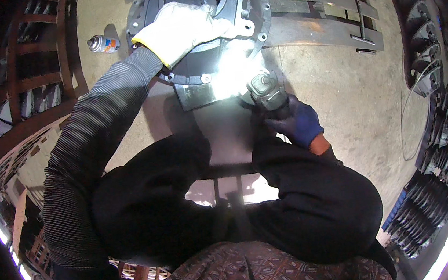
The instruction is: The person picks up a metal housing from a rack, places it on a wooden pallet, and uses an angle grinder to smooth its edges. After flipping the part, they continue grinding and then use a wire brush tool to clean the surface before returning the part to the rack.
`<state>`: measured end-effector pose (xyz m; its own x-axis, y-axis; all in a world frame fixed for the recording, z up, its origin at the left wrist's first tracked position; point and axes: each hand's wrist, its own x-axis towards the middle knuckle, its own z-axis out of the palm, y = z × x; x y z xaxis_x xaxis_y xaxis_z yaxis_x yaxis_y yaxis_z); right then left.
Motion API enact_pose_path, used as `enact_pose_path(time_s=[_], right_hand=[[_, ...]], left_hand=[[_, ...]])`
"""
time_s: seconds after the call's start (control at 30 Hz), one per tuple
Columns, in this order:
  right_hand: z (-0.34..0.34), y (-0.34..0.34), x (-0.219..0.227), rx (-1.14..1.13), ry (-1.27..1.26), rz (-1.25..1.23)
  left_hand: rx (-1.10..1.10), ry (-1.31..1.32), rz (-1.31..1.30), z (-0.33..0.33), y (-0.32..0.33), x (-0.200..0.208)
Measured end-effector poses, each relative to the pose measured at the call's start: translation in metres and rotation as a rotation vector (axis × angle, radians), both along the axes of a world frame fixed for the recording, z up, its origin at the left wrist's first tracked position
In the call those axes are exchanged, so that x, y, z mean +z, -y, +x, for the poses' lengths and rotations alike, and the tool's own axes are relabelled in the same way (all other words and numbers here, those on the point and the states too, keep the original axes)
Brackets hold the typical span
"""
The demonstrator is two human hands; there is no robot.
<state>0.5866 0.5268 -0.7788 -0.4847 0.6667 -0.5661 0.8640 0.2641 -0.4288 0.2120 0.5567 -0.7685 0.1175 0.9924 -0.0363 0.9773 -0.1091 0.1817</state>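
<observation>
A large dark grey metal casting [200,61] with a round bore and a flange of bolt holes stands upper centre. My left hand [186,29], in a white glove with a yellow cuff, lies across it just below the bore, fingers stretched to the right and partly lost in glare. Beside its lower right edge, my right hand [299,122], in a blue glove with an orange cuff, is closed around a dark cordless tool [267,91] with a boxy end. Strong light washes out the casting next to the tool, hiding the tool's far end.
A spray can [104,44] stands on the floor to the left. Slatted metal plates [321,28] lie at the upper right. Dark castings [420,40] line the right side, with a thin cable [406,111] near them. Brown racks [37,50] stand at the left. My knees flank the work.
</observation>
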Motion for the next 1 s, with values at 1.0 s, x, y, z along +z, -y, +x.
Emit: enact_pose_path(time_s=[1.0], right_hand=[[-0.021, -0.008, -0.003, 0.032, 0.055, -0.012]], left_hand=[[0.013, -0.013, -0.023, -0.001, -0.003, -0.008]])
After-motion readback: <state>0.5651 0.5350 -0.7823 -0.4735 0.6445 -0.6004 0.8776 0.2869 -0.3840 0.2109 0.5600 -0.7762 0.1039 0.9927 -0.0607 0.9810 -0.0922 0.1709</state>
